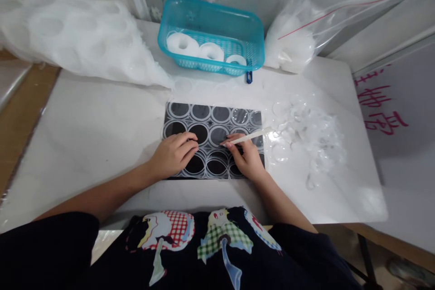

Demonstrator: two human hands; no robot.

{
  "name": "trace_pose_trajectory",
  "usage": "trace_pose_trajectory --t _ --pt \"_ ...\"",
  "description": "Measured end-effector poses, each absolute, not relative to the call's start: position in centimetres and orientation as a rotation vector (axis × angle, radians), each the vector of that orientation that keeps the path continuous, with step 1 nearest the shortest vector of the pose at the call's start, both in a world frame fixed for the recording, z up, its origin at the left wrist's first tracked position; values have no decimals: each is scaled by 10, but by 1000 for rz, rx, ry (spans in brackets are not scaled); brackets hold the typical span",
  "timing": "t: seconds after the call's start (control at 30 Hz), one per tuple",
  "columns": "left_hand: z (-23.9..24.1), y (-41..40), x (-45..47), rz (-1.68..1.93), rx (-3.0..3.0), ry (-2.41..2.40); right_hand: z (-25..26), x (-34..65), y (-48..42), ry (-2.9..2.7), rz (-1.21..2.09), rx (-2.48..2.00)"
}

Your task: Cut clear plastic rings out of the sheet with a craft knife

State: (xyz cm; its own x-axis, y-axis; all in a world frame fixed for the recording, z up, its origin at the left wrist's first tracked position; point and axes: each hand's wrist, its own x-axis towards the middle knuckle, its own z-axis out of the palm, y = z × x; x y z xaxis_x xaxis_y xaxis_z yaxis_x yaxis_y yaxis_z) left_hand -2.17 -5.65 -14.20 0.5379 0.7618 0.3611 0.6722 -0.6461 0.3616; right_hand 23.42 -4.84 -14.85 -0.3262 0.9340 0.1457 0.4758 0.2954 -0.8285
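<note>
A black sheet (pixel 217 166) printed with rows of pale-edged ovals lies flat on the table, covered by clear film. My left hand (pixel 175 154) rests on its left part, fingers slightly bent and lying on the ovals; nothing shows in it. Over the right part, my right hand (pixel 245 156) is closed around a slim white stick (pixel 253 135). The stick's tip points left, down at an oval near the middle of the sheet. Its exact kind cannot be made out. Both palms are hidden.
Behind the sheet stands a blue plastic basket (pixel 210 9) holding white rolls. A large white sheet with round marks (pixel 78 36) lies back left. A clear zip bag (pixel 299 45) with white contents sits back right. Clear film scraps (pixel 312 133) are heaped on the right of the white table (pixel 91 118).
</note>
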Motion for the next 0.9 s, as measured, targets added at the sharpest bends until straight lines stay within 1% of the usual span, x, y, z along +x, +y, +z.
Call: trace_pose_trajectory --t 0.2,0.33,0.53,0.67,0.77,0.87,0.9 --pt "-136 -69 -12 742 2747 911 -150 233 -48 -1932 863 -1225" --pt "-143 -74 -9 613 2758 798 -147 231 -47 -2027 799 -1248" --pt "-155 -78 -10 453 2793 766 -151 222 -64 -2340 476 -1165" --pt "-150 -79 -7 332 2830 762 -152 220 -56 -2458 370 -1097" --pt "-146 -77 -5 262 2810 785 -137 234 -19 -2298 266 -1166" --pt "-142 -72 -4 254 2782 777 -114 258 16 -1740 137 -1381" --pt "-140 -70 -3 255 2779 772 -109 265 20 -1612 220 -1429"
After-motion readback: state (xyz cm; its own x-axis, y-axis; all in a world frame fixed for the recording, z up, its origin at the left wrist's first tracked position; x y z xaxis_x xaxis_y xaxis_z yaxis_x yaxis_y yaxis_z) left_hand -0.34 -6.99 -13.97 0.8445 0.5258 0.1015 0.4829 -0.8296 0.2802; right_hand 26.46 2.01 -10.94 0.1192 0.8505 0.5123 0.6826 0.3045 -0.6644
